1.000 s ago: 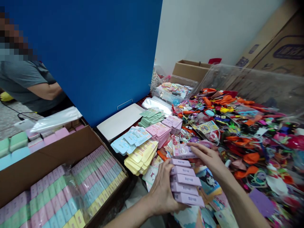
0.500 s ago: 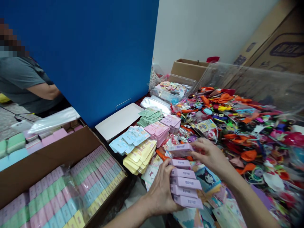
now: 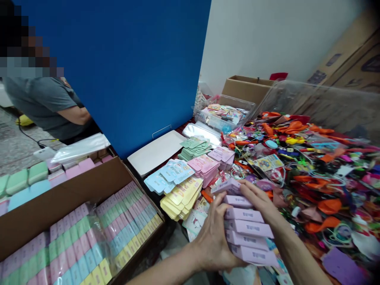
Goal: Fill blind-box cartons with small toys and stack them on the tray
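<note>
My left hand (image 3: 214, 237) is closed around the left side of a row of several small lilac boxes (image 3: 248, 229) held edge to edge near the table's front. My right hand (image 3: 257, 198) grips one more lilac box (image 3: 230, 186) and presses it against the far end of that row. Just left of the hands lie fanned stacks of flat cards: yellow (image 3: 181, 196), light blue (image 3: 168, 174), pink (image 3: 203, 165), green (image 3: 194, 146) and lilac (image 3: 222, 153).
A heap of colourful small toys and balloons (image 3: 305, 166) covers the right side, behind it a clear plastic bin (image 3: 320, 105). At left an open cardboard carton (image 3: 74, 221) holds rows of pastel boxes. A blue partition (image 3: 124, 71) stands behind; another person (image 3: 50, 107) sits beyond it.
My right hand picked a lilac box off the table, lifted it and brought it down onto the far end of the row in my left hand. The view shifted slightly left.
</note>
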`<move>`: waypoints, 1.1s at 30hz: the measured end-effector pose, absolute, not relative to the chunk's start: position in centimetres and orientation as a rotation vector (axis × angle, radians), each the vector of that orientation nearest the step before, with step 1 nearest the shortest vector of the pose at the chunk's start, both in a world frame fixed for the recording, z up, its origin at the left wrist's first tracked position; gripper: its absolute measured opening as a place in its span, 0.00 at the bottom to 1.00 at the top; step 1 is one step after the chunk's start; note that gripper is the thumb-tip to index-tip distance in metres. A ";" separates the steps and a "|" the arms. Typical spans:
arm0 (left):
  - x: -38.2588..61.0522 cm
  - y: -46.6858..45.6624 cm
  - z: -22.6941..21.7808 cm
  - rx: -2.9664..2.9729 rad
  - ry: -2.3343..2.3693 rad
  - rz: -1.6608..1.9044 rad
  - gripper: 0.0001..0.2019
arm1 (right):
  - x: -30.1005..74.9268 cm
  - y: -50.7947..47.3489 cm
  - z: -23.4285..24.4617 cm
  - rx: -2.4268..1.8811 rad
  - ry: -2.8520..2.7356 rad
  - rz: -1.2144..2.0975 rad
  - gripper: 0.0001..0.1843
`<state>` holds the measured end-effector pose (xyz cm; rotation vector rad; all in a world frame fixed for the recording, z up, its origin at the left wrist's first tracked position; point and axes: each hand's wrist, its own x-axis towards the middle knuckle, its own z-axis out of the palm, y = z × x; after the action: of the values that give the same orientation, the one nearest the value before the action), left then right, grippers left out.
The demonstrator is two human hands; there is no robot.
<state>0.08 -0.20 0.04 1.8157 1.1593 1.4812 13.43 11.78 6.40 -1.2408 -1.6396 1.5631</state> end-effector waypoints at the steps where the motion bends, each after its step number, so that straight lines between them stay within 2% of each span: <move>1: -0.2 0.2 1.0 1.797 1.141 1.498 0.60 | 13.1 11.9 7.1 -1.260 -1.566 1.557 0.27; 8: -3.7 4.1 8.2 1.307 1.057 1.480 0.55 | 8.9 15.9 11.3 -1.153 -1.506 1.510 0.25; 14: -9.9 8.0 10.1 1.432 1.302 1.482 0.52 | 2.7 20.9 12.8 -0.939 -1.560 1.706 0.22; 21: -18.7 12.7 9.6 1.589 1.568 1.479 0.51 | -7.1 27.0 12.8 -0.748 -1.659 1.838 0.13; 27: -24.4 16.7 7.0 1.540 1.689 1.480 0.49 | -14.2 31.5 9.7 -0.768 -1.699 1.912 0.15; 33: -27.1 19.1 4.7 1.554 1.783 1.402 0.45 | -16.9 34.6 6.3 -0.797 -1.744 1.931 0.15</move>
<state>-27.13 19.09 4.70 1.5544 1.7825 1.4020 -16.95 34.62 6.25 -0.7974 -1.7436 1.9314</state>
